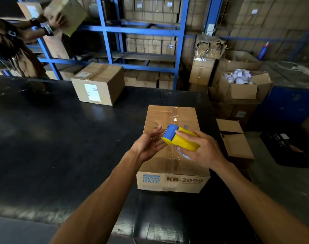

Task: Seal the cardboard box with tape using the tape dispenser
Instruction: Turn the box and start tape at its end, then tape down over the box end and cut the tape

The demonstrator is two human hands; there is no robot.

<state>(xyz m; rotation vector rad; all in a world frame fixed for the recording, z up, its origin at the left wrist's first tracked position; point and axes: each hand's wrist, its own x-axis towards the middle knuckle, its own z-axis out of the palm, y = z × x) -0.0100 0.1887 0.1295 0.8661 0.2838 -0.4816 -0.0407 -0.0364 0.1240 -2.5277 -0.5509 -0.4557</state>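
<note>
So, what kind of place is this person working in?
Most likely a warehouse or packing room. Blue metal shelving holds stacked cartons, more cardboard boxes stand open on the floor, and on a dark packing table the right hand holds a tape dispenser over a box marked KB-2099.

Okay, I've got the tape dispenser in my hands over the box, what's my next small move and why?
Probably pull the tape end free with your left hand, whose fingers sit open at the blue mouth of the tape dispenser gripped by your right hand. The dispenser is above the cardboard box, not on its seam.

cardboard box (169, 161) front: "KB-2099", "99.99% RATE"
</note>
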